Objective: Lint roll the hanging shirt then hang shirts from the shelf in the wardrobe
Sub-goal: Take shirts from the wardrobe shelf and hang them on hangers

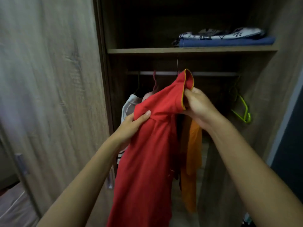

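Note:
A red shirt with yellow trim hangs down in front of the open wardrobe, held up by both hands. My left hand grips its left shoulder. My right hand pinches the trimmed opening near the rail. Whether a hanger sits inside the red shirt is hidden. Behind it hang a white shirt and an orange garment. Folded shirts, one patterned on one blue, lie on the shelf above the rail.
An empty green hanger hangs at the right end of the rail. A pink hanger hook shows left of the red shirt. The wardrobe's wooden door stands at the left with a metal handle.

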Demonstrator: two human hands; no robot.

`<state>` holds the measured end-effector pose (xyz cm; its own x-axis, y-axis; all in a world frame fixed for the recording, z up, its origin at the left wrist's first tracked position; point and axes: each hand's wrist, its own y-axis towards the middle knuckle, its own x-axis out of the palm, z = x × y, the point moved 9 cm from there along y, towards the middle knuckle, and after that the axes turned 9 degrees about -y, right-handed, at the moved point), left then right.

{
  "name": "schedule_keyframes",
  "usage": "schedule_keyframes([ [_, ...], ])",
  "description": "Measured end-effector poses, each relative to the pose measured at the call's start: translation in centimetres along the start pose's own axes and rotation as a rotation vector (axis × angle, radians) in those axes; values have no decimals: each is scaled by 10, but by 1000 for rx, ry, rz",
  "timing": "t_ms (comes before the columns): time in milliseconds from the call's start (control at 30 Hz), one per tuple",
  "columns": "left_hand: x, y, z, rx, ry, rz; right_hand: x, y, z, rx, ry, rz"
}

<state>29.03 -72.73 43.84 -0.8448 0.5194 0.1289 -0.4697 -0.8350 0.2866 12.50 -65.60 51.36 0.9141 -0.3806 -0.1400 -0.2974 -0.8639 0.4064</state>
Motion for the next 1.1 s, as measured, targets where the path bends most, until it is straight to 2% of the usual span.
schedule_keyframes([
  [100,9,-13,-11,-268,-71,-242,-4,6,0,3,127,-21],
  [167,12,-21,-23,-431,-68,-333,-4,11,10,47,180,-17],
  [233,10,-15,-27,-491,-41,-393,-13,16,21,76,229,58],
  [300,0,-2,-20,-434,93,-369,-31,21,36,122,336,201],
  [400,-15,15,15,-127,364,-241,-61,21,67,232,338,411],
  [433,-13,18,26,-27,371,-224,-66,20,78,281,272,427],
  [533,-6,23,49,155,344,-140,-67,18,105,367,-71,341],
  [600,-3,28,54,188,262,-34,-74,8,101,297,-354,425],
  [667,1,33,53,154,108,80,-65,-15,74,78,-476,536],
  [733,10,36,54,147,-41,148,-22,-38,56,-136,-502,421],
  [767,17,36,56,143,-107,153,4,-47,55,-172,-529,316],
  [833,34,35,60,111,-226,117,43,-54,72,-92,-549,132],
  [867,42,33,62,93,-256,90,51,-51,79,-37,-544,99],
  [967,62,25,69,72,-196,-23,49,-33,78,-12,-504,168],
  [1100,55,23,77,137,52,-150,38,-12,79,10,-375,215],
])
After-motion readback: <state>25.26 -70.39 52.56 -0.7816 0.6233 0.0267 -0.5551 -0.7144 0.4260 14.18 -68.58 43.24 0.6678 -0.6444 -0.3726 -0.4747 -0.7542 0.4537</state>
